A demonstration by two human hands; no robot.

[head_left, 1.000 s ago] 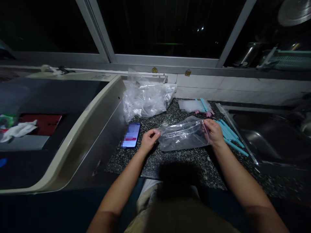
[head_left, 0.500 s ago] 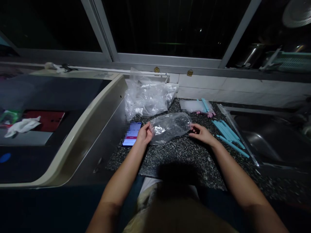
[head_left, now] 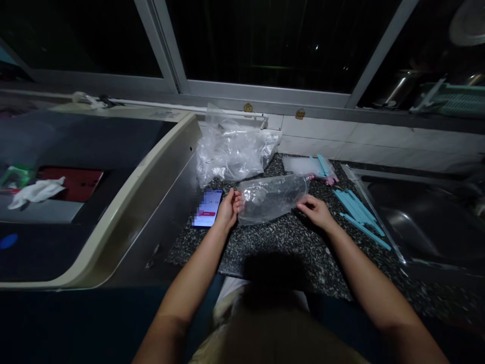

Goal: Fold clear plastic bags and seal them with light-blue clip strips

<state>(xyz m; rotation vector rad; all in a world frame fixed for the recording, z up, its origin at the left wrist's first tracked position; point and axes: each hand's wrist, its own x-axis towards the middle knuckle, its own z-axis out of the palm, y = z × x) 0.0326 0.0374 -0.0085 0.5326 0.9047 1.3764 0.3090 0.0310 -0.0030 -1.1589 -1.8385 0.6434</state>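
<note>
A clear plastic bag (head_left: 271,197) lies on the speckled dark countertop (head_left: 280,242), stretched between my two hands. My left hand (head_left: 228,209) grips the bag's left end, fingers closed on the plastic. My right hand (head_left: 316,210) rests at the bag's right end, fingers curled and pinching its edge. A lit phone (head_left: 207,208) lies just left of my left hand.
A heap of crumpled clear bags (head_left: 232,151) sits against the tiled wall. Light blue strips (head_left: 356,210) lie right of my right hand, more beside a flat bag (head_left: 306,164). A steel sink (head_left: 424,217) is at right, a cream-rimmed appliance (head_left: 125,202) at left.
My left hand drew the bag leftward towards the phone. My right hand let go of the bag, moved left, and now pinches its right edge again.
</note>
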